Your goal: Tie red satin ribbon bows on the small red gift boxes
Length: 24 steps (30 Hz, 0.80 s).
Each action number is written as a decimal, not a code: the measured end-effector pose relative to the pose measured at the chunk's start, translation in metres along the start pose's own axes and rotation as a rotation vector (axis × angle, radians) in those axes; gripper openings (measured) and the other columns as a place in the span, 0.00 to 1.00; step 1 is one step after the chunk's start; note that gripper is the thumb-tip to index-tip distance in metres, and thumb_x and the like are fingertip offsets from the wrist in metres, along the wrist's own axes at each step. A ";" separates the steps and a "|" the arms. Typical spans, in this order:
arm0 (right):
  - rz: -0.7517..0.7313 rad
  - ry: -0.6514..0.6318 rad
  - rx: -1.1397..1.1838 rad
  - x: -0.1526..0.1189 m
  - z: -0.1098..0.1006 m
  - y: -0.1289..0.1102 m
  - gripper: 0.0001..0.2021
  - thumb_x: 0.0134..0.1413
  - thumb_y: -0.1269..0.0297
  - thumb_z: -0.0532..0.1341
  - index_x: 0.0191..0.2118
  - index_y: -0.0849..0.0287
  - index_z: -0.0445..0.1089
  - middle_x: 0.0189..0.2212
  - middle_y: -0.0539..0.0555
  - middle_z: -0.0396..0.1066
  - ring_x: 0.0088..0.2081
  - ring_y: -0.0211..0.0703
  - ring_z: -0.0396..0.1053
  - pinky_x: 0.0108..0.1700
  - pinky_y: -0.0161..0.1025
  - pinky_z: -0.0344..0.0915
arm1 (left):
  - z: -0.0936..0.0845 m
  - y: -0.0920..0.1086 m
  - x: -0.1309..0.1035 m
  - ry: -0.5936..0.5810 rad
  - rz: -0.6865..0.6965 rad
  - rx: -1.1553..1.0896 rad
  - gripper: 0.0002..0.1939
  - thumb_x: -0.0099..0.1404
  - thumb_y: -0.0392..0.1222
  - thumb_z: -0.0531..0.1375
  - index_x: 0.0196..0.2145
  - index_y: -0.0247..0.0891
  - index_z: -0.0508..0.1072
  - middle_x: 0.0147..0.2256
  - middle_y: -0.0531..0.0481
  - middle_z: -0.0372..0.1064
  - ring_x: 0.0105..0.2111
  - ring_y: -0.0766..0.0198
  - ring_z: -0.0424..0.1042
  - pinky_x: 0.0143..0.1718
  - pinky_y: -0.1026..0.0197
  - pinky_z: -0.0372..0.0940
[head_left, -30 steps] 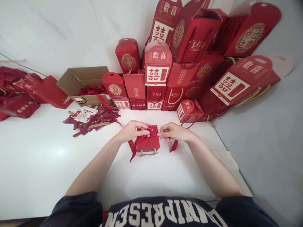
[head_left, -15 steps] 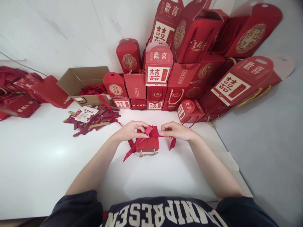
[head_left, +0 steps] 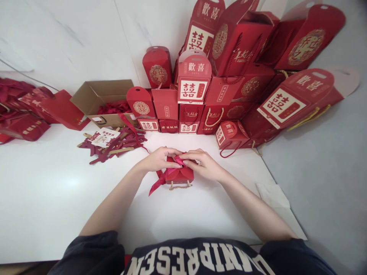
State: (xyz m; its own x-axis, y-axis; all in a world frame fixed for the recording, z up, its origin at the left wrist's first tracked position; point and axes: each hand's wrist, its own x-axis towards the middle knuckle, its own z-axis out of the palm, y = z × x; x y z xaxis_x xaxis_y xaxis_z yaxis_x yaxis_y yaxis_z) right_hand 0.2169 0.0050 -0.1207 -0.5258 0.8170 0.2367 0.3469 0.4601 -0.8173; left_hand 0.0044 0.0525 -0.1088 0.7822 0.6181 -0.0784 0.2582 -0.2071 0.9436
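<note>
in the head view, the red ribbon (head_left: 157, 185) is pinched by the left hand (head_left: 160, 159) and the right hand (head_left: 205, 164), nearly together over the small red box (head_left: 180, 176), neither nearer; the box's long axis cannot be told. room is given nearside by the white table (head_left: 172, 219); beyond, stacked boxes (head_left: 194, 91) are ranged.

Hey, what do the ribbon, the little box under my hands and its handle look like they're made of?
The ribbon: probably satin-like fabric, since it drapes softly with a slight sheen. The small red box: likely smooth card, judging by its crisp edges and curved folds. The handle: gold-toned cord, visibly twisted; its fibre is unclear.
</note>
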 end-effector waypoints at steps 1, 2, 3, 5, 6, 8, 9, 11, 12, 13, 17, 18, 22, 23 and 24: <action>-0.004 0.013 -0.048 0.000 0.002 -0.001 0.13 0.63 0.62 0.53 0.49 0.52 0.72 0.43 0.54 0.75 0.43 0.44 0.71 0.48 0.42 0.59 | 0.000 0.000 0.000 -0.001 0.006 0.008 0.21 0.57 0.43 0.65 0.47 0.34 0.73 0.44 0.43 0.74 0.45 0.59 0.72 0.50 0.58 0.64; -0.006 0.027 -0.090 0.000 0.005 -0.001 0.13 0.64 0.63 0.53 0.49 0.52 0.72 0.44 0.54 0.75 0.44 0.45 0.71 0.49 0.42 0.58 | -0.001 0.000 0.000 -0.001 0.009 0.015 0.21 0.57 0.43 0.65 0.48 0.34 0.73 0.44 0.43 0.74 0.46 0.58 0.71 0.51 0.58 0.64; -0.009 0.037 -0.126 0.000 0.007 -0.002 0.13 0.64 0.63 0.53 0.49 0.52 0.72 0.45 0.54 0.75 0.46 0.45 0.70 0.49 0.43 0.57 | -0.001 0.000 0.000 0.000 0.009 0.023 0.21 0.57 0.44 0.65 0.47 0.34 0.73 0.45 0.43 0.74 0.47 0.58 0.71 0.51 0.58 0.63; -0.015 0.050 -0.176 -0.002 0.010 -0.003 0.13 0.64 0.64 0.53 0.48 0.52 0.71 0.45 0.54 0.75 0.46 0.46 0.70 0.50 0.43 0.55 | -0.001 -0.001 0.001 0.008 0.002 0.037 0.17 0.59 0.45 0.63 0.44 0.34 0.75 0.43 0.43 0.75 0.46 0.57 0.72 0.53 0.57 0.62; -0.011 0.056 -0.186 -0.002 0.011 -0.003 0.12 0.63 0.65 0.53 0.49 0.52 0.70 0.43 0.54 0.75 0.45 0.45 0.70 0.50 0.43 0.55 | -0.001 -0.002 0.001 0.016 -0.010 0.038 0.16 0.60 0.46 0.62 0.43 0.34 0.75 0.42 0.43 0.76 0.45 0.57 0.72 0.53 0.56 0.62; 0.024 0.103 -0.174 -0.003 0.012 -0.003 0.12 0.62 0.64 0.55 0.50 0.54 0.67 0.38 0.53 0.74 0.39 0.43 0.70 0.47 0.42 0.57 | 0.000 -0.003 0.001 0.025 -0.042 0.003 0.15 0.61 0.47 0.61 0.41 0.34 0.74 0.37 0.44 0.76 0.42 0.58 0.74 0.51 0.56 0.64; 0.054 0.152 -0.160 -0.003 0.012 -0.003 0.13 0.60 0.62 0.57 0.50 0.55 0.66 0.35 0.53 0.73 0.37 0.43 0.69 0.46 0.41 0.59 | 0.001 -0.004 0.000 0.021 -0.057 -0.039 0.15 0.61 0.48 0.61 0.40 0.33 0.73 0.36 0.44 0.76 0.40 0.58 0.75 0.48 0.56 0.65; 0.110 0.262 -0.124 -0.003 0.013 -0.001 0.13 0.58 0.58 0.59 0.47 0.57 0.66 0.35 0.53 0.70 0.37 0.43 0.67 0.45 0.41 0.60 | 0.003 -0.004 0.000 0.007 -0.078 -0.144 0.13 0.61 0.47 0.62 0.38 0.34 0.68 0.34 0.45 0.76 0.38 0.59 0.75 0.43 0.57 0.68; 0.131 0.305 -0.106 -0.002 0.014 0.000 0.12 0.58 0.56 0.59 0.44 0.57 0.67 0.36 0.54 0.69 0.39 0.44 0.66 0.46 0.41 0.60 | 0.003 -0.004 -0.001 0.007 -0.082 -0.190 0.13 0.60 0.46 0.62 0.36 0.35 0.65 0.33 0.46 0.75 0.37 0.60 0.76 0.41 0.57 0.68; 0.145 0.331 -0.091 -0.002 0.015 0.002 0.12 0.59 0.55 0.58 0.41 0.57 0.69 0.37 0.55 0.68 0.42 0.45 0.65 0.48 0.42 0.60 | 0.004 -0.004 -0.001 0.011 -0.085 -0.222 0.13 0.60 0.45 0.62 0.34 0.36 0.63 0.32 0.47 0.74 0.37 0.60 0.76 0.40 0.57 0.69; 0.141 0.370 -0.047 0.000 0.021 0.009 0.11 0.60 0.57 0.57 0.34 0.56 0.71 0.38 0.55 0.66 0.45 0.46 0.64 0.52 0.44 0.58 | 0.003 -0.004 -0.002 0.021 -0.075 -0.191 0.13 0.60 0.44 0.62 0.32 0.37 0.60 0.32 0.51 0.70 0.38 0.60 0.76 0.40 0.59 0.67; 0.128 0.387 -0.034 0.000 0.022 0.011 0.10 0.60 0.57 0.57 0.33 0.56 0.71 0.38 0.54 0.66 0.45 0.45 0.64 0.52 0.44 0.59 | 0.002 -0.004 -0.003 0.017 -0.073 -0.163 0.13 0.61 0.44 0.61 0.32 0.36 0.60 0.32 0.51 0.69 0.38 0.60 0.76 0.39 0.61 0.66; 0.107 0.453 0.041 0.000 0.021 0.016 0.09 0.60 0.58 0.57 0.35 0.55 0.70 0.43 0.55 0.67 0.49 0.44 0.64 0.56 0.44 0.57 | -0.001 -0.003 -0.004 0.006 -0.086 -0.069 0.12 0.61 0.45 0.61 0.32 0.36 0.62 0.30 0.53 0.66 0.36 0.63 0.73 0.34 0.65 0.62; 0.119 0.445 0.060 0.000 0.021 0.017 0.09 0.60 0.57 0.57 0.36 0.55 0.70 0.46 0.55 0.66 0.52 0.45 0.63 0.58 0.45 0.55 | -0.002 -0.002 -0.005 0.005 -0.093 -0.053 0.12 0.61 0.46 0.61 0.32 0.36 0.62 0.30 0.54 0.65 0.34 0.65 0.72 0.33 0.65 0.61; 0.137 0.415 0.085 0.001 0.020 0.017 0.09 0.60 0.56 0.57 0.38 0.55 0.71 0.49 0.56 0.65 0.55 0.45 0.61 0.60 0.46 0.53 | -0.002 -0.001 -0.005 0.006 -0.100 -0.041 0.12 0.60 0.46 0.61 0.32 0.36 0.62 0.30 0.54 0.65 0.33 0.66 0.71 0.32 0.66 0.60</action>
State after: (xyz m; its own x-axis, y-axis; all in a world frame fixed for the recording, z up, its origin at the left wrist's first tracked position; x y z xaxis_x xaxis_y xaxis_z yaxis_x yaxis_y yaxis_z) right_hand 0.2071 0.0066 -0.1452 -0.1166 0.9469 0.2996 0.3173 0.3213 -0.8922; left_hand -0.0011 0.0511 -0.1087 0.7505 0.6383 -0.1711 0.3112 -0.1130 0.9436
